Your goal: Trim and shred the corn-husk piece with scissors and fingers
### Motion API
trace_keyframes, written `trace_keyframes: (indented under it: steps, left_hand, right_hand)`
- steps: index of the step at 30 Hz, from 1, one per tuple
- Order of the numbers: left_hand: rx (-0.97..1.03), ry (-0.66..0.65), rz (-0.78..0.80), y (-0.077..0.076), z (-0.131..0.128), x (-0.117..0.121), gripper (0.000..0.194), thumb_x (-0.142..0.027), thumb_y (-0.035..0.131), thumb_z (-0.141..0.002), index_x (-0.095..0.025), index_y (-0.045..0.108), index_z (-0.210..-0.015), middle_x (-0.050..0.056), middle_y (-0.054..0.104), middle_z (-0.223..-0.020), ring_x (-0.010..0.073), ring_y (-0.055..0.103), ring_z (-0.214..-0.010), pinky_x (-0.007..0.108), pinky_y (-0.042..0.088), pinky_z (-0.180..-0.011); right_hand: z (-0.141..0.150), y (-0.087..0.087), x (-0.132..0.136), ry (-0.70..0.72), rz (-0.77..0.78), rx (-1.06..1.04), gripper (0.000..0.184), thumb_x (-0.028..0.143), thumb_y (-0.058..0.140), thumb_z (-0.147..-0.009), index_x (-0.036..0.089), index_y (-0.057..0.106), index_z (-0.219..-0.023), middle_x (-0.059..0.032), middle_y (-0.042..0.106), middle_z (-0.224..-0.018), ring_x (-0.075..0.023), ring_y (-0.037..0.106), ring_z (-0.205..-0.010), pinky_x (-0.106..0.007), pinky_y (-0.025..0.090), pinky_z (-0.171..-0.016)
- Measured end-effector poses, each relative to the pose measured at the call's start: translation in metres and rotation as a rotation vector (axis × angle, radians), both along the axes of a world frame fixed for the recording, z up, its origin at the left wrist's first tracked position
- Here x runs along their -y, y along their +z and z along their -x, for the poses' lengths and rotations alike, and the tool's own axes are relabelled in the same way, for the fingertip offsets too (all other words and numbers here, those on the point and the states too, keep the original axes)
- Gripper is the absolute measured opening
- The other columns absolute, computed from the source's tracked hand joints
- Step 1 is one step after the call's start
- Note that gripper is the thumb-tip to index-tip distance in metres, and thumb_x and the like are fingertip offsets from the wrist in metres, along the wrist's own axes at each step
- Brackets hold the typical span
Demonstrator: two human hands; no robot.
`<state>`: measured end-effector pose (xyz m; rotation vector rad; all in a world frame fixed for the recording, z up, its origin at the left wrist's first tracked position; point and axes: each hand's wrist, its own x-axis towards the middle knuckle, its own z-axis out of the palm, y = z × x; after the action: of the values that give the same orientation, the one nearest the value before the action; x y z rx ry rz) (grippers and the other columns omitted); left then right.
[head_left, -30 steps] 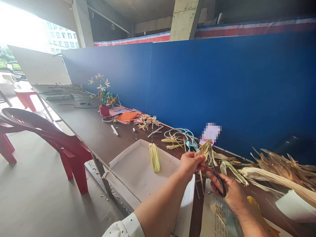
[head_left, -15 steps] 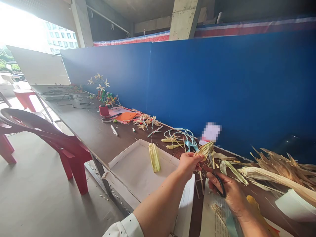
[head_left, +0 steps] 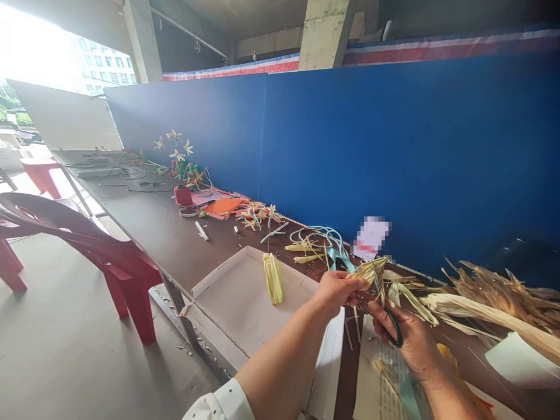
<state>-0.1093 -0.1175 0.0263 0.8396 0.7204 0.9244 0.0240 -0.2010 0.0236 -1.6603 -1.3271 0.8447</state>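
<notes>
My left hand (head_left: 339, 290) pinches a pale yellow-green corn husk (head_left: 366, 270) above the table, its loose end pointing right. My right hand (head_left: 409, 335) is closed round the black-handled scissors (head_left: 396, 328), whose blades reach up to the husk's free end. Whether the blades are parted I cannot make out. Left of my hands, another folded corn husk (head_left: 273, 279) lies in a shallow white cardboard tray (head_left: 231, 303). Beneath my right hand is a printed sheet (head_left: 370, 379) with husk scraps on it.
Dried husks (head_left: 494, 291) are heaped at the right, near a white tub (head_left: 527, 359). Light-blue cord (head_left: 324, 233) lies against the blue partition (head_left: 394, 146). Husk flowers (head_left: 258, 216), orange paper (head_left: 223, 205) and a red spool (head_left: 182, 195) stand farther along. A red chair (head_left: 118, 262) is at the left.
The husk and both hands have shifted slightly to the right. The scissors remain at the husk's free end. The view has moved a little.
</notes>
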Motion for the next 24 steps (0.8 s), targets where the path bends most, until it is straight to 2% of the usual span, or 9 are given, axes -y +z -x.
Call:
trace_keyframes:
  steps: [8,13,17,24]
  left_hand:
    - [0.015,-0.015,-0.015,-0.0015,0.0003,0.0004,0.036,-0.038,0.082,-0.056,-0.010,0.061,-0.064,-0.002,0.051,-0.052,0.0027,0.037,-0.043,0.019,0.032,-0.042]
    - [0.030,-0.010,0.014,-0.0026,0.0008,0.0000,0.034,-0.035,0.082,-0.057,-0.010,0.062,-0.067,-0.003,0.050,-0.050,0.0025,0.036,-0.040,0.018,0.031,-0.040]
    - [0.040,-0.015,0.021,-0.0033,0.0010,-0.0006,0.029,-0.032,0.080,-0.061,-0.010,0.062,-0.068,-0.004,0.049,-0.049,0.0029,0.038,-0.038,0.018,0.030,-0.039]
    - [0.094,-0.001,0.032,-0.0050,0.0003,-0.0023,0.034,-0.035,0.082,-0.058,-0.010,0.059,-0.066,-0.004,0.048,-0.050,0.0023,0.036,-0.041,0.018,0.028,-0.040]
  right_hand:
    - [-0.0036,-0.0047,-0.0028,0.010,-0.003,0.042,0.041,0.057,0.059,-0.076,0.023,0.052,-0.054,0.0004,0.048,-0.050,-0.0156,0.042,-0.051,-0.031,0.033,-0.053]
    - [-0.0017,-0.0036,-0.0019,0.005,-0.005,0.021,0.039,0.056,0.061,-0.076,0.022,0.054,-0.057,0.0011,0.048,-0.050,-0.0149,0.041,-0.051,-0.030,0.031,-0.053]
    - [-0.0013,-0.0034,-0.0014,0.006,-0.008,-0.002,0.039,0.053,0.062,-0.075,0.023,0.050,-0.055,0.0026,0.045,-0.049,-0.0138,0.038,-0.051,-0.029,0.030,-0.052]
    - [0.0012,-0.0010,-0.0002,-0.012,-0.014,0.006,0.041,0.056,0.062,-0.074,0.022,0.049,-0.054,0.0025,0.046,-0.050,-0.0127,0.039,-0.050,-0.028,0.031,-0.051]
